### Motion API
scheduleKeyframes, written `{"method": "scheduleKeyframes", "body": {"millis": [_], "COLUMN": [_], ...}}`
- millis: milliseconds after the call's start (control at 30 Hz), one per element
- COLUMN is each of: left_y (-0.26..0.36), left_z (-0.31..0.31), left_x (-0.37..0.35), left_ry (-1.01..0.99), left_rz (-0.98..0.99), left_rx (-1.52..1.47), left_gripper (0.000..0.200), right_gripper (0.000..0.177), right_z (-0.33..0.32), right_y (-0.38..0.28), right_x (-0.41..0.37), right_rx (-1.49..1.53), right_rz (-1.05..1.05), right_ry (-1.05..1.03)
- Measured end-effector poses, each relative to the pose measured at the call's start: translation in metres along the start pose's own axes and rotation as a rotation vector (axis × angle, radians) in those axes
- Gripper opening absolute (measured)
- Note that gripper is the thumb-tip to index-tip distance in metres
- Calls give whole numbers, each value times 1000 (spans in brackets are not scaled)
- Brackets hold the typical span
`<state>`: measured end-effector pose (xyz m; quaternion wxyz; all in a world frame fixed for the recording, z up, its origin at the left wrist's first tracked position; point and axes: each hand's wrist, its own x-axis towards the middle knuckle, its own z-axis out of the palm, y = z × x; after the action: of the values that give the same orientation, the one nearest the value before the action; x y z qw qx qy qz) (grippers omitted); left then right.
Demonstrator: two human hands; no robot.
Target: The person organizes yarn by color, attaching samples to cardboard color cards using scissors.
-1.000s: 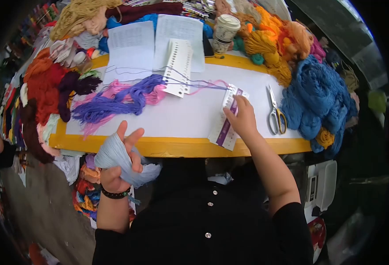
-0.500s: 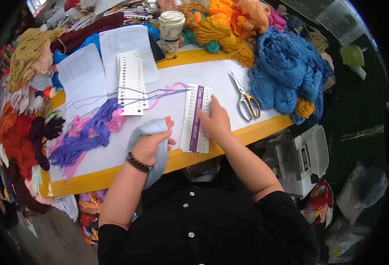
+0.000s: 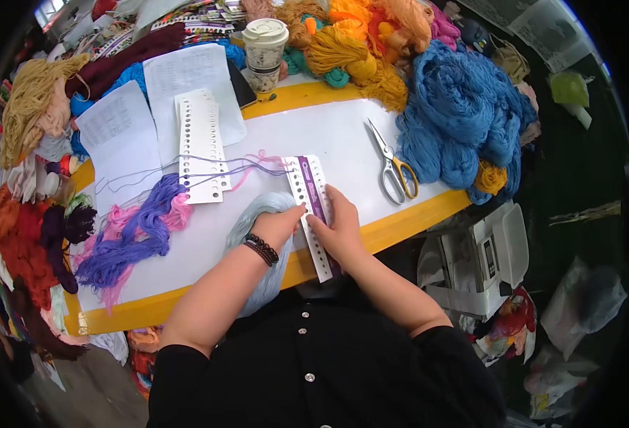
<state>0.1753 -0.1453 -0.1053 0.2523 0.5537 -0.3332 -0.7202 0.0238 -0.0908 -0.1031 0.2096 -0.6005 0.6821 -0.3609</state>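
A pale blue skein of yarn (image 3: 257, 214) drapes over my left hand (image 3: 277, 227), whose fingers are closed and meet the left edge of a punched thread card (image 3: 298, 187). The card is white with a purple printed strip and rows of holes. My right hand (image 3: 339, 225) grips its right side, thumb on the front. Purple and pink strands run from the card's upper holes leftward to a purple skein (image 3: 150, 221) and a pink skein (image 3: 180, 212) on the table. Whether a blue strand is pinched in my left fingertips cannot be made out.
White punched cards (image 3: 201, 153) lie by printed sheets (image 3: 118, 132) at left. Scissors (image 3: 394, 171) rest at right beside a large blue yarn heap (image 3: 457, 107). A paper cup (image 3: 264, 53) stands at the back among coloured yarns. A scale (image 3: 482, 260) sits beyond the yellow table edge (image 3: 407, 225).
My right hand has grasped the card and drawn it toward me, tilting it. My left hand, open half a second ago, has closed and moved right to the card with the blue skein.
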Motion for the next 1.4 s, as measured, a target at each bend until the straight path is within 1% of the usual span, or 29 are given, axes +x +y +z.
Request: {"method": "scheduleKeyframes", "body": {"millis": [33, 67, 133, 167, 233, 267, 300, 367, 400, 433, 533, 667, 700, 733, 767, 800, 833, 867, 900, 967, 1000, 1067, 1100, 1133, 1167, 1200, 1233, 1333, 1400], "left_y": [1, 2, 0, 5, 22, 22, 22, 21, 22, 24, 33, 28, 26, 22, 20, 24, 24, 24, 27, 32, 37, 43, 48, 56, 61, 66, 72, 86, 84], "left_z": [1, -3, -17, -21, -28, -36, -44, -63, -72, -80, -94, -104, -108, -111, -113, -111, -114, -117, -120, -131, -135, -145, -148, -148, -152, -156, -162, -169, -177], "left_x": [-6, -11, -15, -24, -47, -52, -57, -62, -65, -67, -75, -71, -71, -73, -75, -83, -87, -90, -98, -109, -113, -103, -95, -84, -71, -56, -41, -4, 17], "left_ry": [39, -30, -137, -123, -167, -135, -95, -2, 42, 87, 183, 319, 324, 351, 375, 412, 442, 472, 507, 532, 549, 521, 495, 450, 430, 410, 437, 408, 397], "left_rz": [19, 80, 205, 206, 385, 387, 427, 490, 531, 573, 566, 592, 592, 648, 705, 714, 758, 801, 810, 849, 863, 856, 853, 788, 656, 526, 462, 310, 224], "left_rx": [-16, -50, -14, -20, -71, -37, -50, -47, -39, -33, -53, -113, -116, -131, -146, -160, -173, -184, -203, -189, -170, -181, -191, -207, -211, -213, -101, -150, -132], "left_gripper": [18, 18, 24, 24, 34, 40, 39, 38, 37, 37, 38, 42, 42, 42, 41, 40, 40, 40, 41, 43, 46, 48, 50, 53, 54, 55, 56, 46, 35], "right_gripper": [58, 55, 42, 27, 18, 14, 13, 18, 20, 20, 20, 24, 23, 19, 14, 15, 25, 40, 60, 64, 65, 57, 46, 40, 38, 37, 32, 29, 31], "right_z": [0, -4, -16, -30, -48, -79, -96, -143, -162, -182, -205, -168, -152, -132, -120, -103, -89, -74, -71, -59, -56, -34, -16, 8, 28, 49, 72, 121, 134], "right_y": [2, -6, -7, -14, -10, -51, -51, -81, -96, -85, -77, -21, 6, 11, 47, 53, 51, 49, 59, 56, 11, -19, -32, -42, -63, -74, -80, -95, -99], "right_x": [0, 1, 13, 20, 45, 61, 85, 125, 141, 166, 192, 197, 196, 183, 180, 167, 154, 144, 147, 137, 128, 132, 136, 138, 136, 139, 144, 158, 156], "right_rx": [150, 284, 810, 970, 801, 702, 726, 868, 907, 1078, 1067, 952, 897, 727, 548, 498, 381, 116, -58, -542, -613, -509, -352, -211, -151, -124, -104, -120, -50], "right_rz": [50, 128, 549, 622, 449, 370, 353, 104, 120, 9, 66, 216, 250, 295, 389, 397, 413, 352, 384, -17, -30, -292, -379, -427, -381, -459, -390, -38, 88], "right_ry": [-19, 44, -208, -329, -292, -223, -83, 19, 132, 86, 227, 344, 292, 263, 155, 90, 60, 167, 90, 251, 269, 205, 69, -21, -123, -147, -193, -371, -408]}}
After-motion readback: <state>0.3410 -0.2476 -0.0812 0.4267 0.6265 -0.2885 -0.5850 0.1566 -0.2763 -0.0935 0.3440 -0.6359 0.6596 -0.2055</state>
